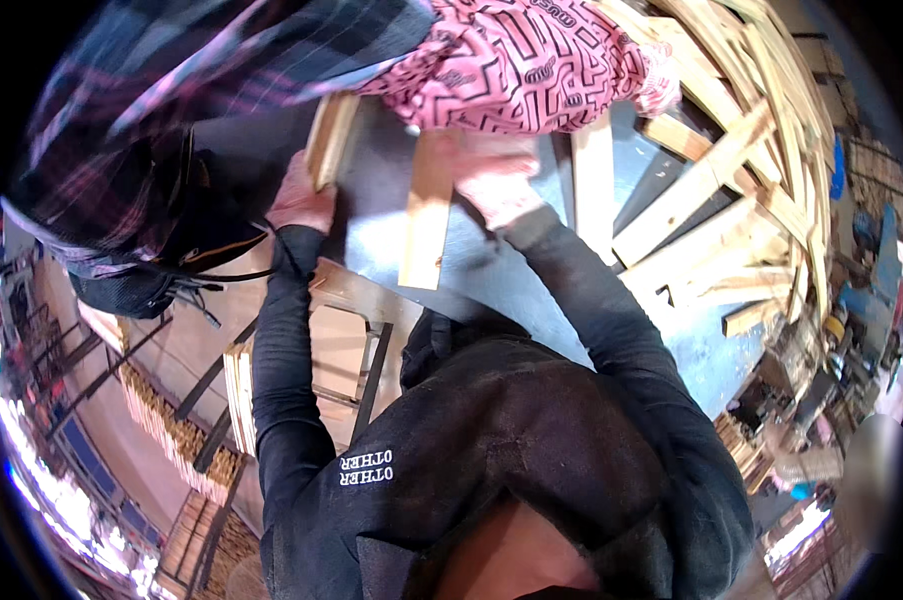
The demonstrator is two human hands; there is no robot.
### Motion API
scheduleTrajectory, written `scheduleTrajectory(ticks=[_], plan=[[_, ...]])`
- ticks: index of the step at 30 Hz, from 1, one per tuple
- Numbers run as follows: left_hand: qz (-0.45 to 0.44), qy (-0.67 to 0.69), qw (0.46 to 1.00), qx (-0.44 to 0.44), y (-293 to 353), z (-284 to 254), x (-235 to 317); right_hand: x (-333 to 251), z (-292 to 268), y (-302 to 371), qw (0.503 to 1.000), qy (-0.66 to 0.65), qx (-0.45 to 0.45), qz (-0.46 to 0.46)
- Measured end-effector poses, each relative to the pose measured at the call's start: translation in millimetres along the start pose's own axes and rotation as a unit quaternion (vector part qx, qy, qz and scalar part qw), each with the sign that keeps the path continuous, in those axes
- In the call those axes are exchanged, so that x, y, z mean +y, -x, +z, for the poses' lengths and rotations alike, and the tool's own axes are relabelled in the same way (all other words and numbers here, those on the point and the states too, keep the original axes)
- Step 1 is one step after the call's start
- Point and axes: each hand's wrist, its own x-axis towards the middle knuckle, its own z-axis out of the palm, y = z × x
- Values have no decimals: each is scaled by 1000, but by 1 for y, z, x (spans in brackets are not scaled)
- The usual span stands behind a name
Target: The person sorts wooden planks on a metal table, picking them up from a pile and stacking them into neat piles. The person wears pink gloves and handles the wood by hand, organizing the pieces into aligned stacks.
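Observation:
My left hand [306, 197] is closed around the near end of a short wooden board [330, 140], held at the table's left side. To the right of it, my right hand [499, 185] reaches in, slightly blurred, with its fingers against the upper part of a second wooden board [426, 225]. That board points toward me over the grey metal table [376, 235]. A co-worker's pink patterned sleeve [531, 70] crosses just beyond both hands and hides the far ends of the boards and some of my right fingers.
A co-worker in a plaid jacket [221, 60] leans in from the far left. Loose wooden boards [686, 205] lie heaped across the table's right side, with another board [593, 190] beside my right hand. Stacked wood strips [171, 425] stand at lower left, near a dark metal frame [371, 385].

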Motion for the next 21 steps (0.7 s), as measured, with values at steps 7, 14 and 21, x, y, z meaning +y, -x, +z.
scheduleTrajectory(ticks=[7,14,21], plan=[[80,-144,980,-112,82,27,118,105,-74,82,894,133,-168,394],[-12,232,949,-215,95,104,100,81,-112,121,595,-665,-164,421],[-148,352,909,-165,127,85,171,77,-106,150,507,-722,-134,452]])
